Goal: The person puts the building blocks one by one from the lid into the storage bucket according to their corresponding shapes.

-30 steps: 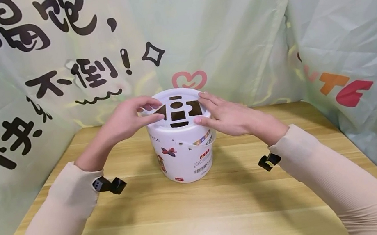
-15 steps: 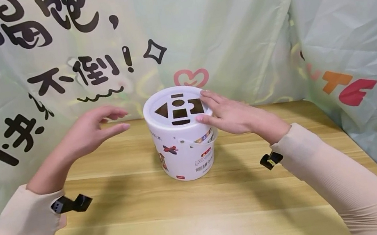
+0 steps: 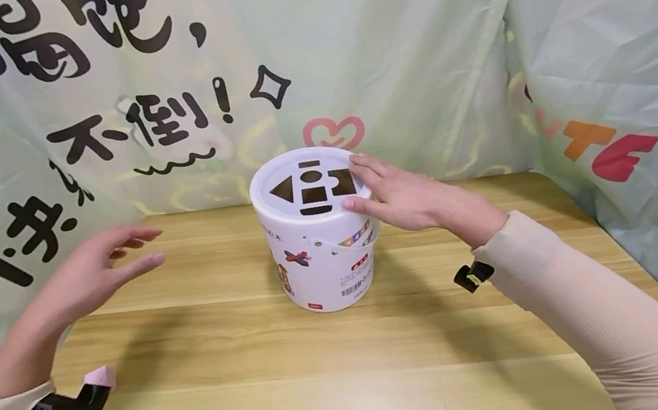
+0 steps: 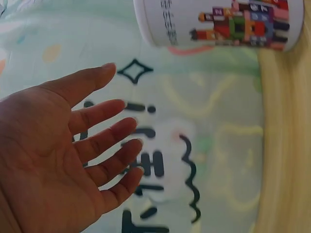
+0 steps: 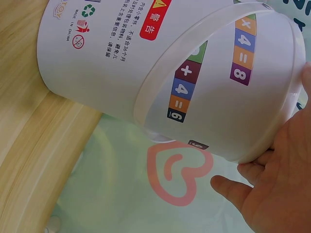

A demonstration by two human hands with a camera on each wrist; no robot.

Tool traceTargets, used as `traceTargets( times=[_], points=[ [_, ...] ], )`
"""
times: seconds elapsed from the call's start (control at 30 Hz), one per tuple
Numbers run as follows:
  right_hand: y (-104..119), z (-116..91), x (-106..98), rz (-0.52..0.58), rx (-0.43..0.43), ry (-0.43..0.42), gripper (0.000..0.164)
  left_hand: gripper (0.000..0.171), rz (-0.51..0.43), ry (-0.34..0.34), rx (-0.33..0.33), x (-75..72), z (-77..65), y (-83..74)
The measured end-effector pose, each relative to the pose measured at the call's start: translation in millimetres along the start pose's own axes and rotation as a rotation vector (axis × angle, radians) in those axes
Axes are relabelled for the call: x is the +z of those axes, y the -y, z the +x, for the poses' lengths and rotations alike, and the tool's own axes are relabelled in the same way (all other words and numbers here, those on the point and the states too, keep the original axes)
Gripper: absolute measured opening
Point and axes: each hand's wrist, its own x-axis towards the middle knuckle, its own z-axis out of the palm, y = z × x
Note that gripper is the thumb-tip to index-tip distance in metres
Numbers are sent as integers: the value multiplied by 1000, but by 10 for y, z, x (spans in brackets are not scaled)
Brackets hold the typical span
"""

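Observation:
A white toy-block bucket (image 3: 322,264) stands upright on the wooden table in the head view, printed with pictures and a barcode. Its white lid (image 3: 281,171) has dark cut-outs: a triangle, a circle, rectangles and a notched shape. My right hand (image 3: 412,200) rests on the lid's right edge, fingers fairly straight; the right wrist view shows that hand (image 5: 279,187) against the rim, partly cropped. Well left of the bucket, my left hand (image 3: 89,274) hovers with loosely bent fingers. The left wrist view shows its bare palm (image 4: 43,145), apart from the bucket (image 4: 214,24).
The wooden table (image 3: 306,383) spreads in front of the bucket. A printed cloth (image 3: 409,61) hangs behind it and along both sides. A thin white carrying handle (image 5: 175,53) hangs against the bucket's side. Black wrist mounts sit on both sleeves.
My left hand has left the lid and moved left and toward me, away from the bucket. My right hand stays on the lid's edge. The bucket and lid keep their place.

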Motion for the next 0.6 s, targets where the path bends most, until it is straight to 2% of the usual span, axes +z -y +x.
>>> traceTargets(
  times=[0.3,0.43,0.6],
  points=[
    [-8,2,-7,-5,6,2,92,50,50,-1,-75,-36,-406,501],
    [-3,-5,-23,-2,6,-6,92,53,64,-2,-97,19,-582,723],
    [3,-4,-8,-6,-4,-3,90,53,18,-43,-102,152,-824,1007]
  ],
)
